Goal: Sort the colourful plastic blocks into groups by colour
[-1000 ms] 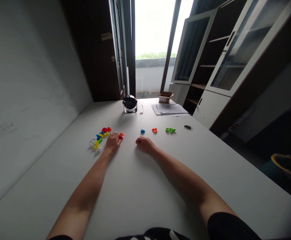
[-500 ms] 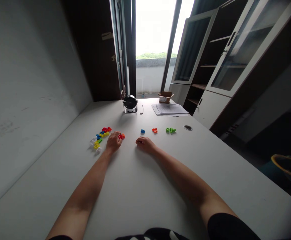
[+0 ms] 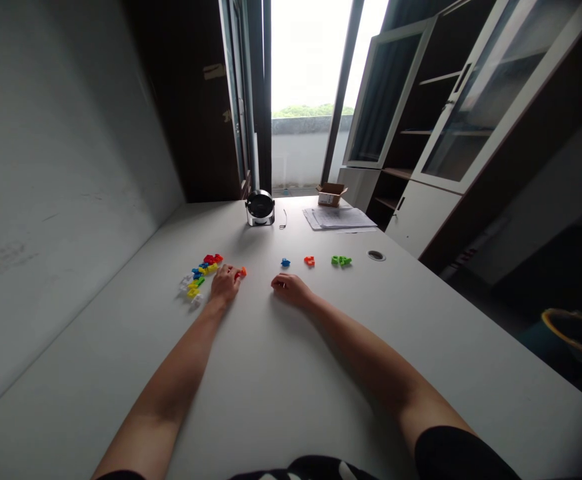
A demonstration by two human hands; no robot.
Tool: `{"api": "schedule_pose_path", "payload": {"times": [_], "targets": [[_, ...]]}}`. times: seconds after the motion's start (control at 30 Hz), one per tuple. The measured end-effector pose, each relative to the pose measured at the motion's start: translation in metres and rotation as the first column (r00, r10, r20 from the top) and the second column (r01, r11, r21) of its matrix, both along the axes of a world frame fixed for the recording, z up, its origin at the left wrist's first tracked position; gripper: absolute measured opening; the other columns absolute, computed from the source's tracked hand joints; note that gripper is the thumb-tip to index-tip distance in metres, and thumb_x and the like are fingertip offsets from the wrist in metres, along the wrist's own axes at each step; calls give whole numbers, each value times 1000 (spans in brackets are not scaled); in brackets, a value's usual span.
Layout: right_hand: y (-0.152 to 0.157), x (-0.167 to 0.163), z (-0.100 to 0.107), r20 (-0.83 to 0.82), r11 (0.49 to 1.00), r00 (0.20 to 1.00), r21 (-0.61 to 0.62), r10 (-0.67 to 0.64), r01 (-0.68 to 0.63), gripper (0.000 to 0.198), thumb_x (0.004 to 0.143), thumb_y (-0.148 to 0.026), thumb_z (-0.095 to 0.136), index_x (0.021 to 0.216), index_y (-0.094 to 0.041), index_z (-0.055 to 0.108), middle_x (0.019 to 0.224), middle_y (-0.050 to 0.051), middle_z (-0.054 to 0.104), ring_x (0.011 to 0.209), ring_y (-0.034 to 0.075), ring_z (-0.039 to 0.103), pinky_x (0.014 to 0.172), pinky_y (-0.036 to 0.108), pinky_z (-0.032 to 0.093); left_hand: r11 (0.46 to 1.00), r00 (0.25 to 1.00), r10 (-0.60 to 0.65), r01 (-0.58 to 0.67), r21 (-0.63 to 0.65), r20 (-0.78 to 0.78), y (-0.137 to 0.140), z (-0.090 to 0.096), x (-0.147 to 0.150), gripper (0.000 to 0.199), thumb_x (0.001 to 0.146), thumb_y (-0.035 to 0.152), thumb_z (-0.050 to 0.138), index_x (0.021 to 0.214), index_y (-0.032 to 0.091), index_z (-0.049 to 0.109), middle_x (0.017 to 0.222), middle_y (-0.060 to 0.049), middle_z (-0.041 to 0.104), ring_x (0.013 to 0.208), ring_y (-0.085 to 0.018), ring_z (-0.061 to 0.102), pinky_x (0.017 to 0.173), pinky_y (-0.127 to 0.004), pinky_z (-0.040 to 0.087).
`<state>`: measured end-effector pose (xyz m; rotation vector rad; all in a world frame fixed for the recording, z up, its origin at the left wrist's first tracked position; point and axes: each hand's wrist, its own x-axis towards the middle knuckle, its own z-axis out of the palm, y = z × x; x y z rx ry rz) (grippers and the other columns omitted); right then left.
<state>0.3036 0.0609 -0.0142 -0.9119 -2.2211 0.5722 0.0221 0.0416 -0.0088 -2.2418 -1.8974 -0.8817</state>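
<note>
My left hand rests on the white table with its fingers curled down at a small orange-red plastic piece. Part of that piece sticks out to the right of the fingers; the rest is hidden. Just left of this hand lies a loose cluster: red pieces, yellow pieces, a green piece and white pieces, with some blue among them. My right hand lies closed on the tabletop, its inside mostly hidden. Beyond it are a blue piece, an orange piece and green pieces.
Toward the back stand a round black device on a silver stand and an open cardboard box. Papers lie before the box, and a thin wire-like item lies beside the device. A round cable hole is at the right.
My left hand has shifted slightly left, and the orange-red piece at its fingers has moved left too, with less of the red showing. My right hand has stayed in place.
</note>
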Motion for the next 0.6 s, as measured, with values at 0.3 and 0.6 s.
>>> {"api": "schedule_pose_path", "payload": {"times": [0.3,0.6], "targets": [[1,0,-1,-8,1000,1000,3,11,-11,16,86,-12,61,90,-21,74,89,2,70,68,12,58,69,24,44,999,998,-42,40,29,54,-3,7,8,22,98,34,53,108,22,69,108,-10,65,105,-26,60,98,-39,48],[0,0,0,-14,1000,1000,1,9,-9,16,86,-12,61,89,-21,74,88,2,70,67,12,58,69,23,44,970,975,-211,217,-112,63,-10,11,15,23,94,38,61,109,24,69,106,-8,71,102,-26,64,92,-39,51]]}}
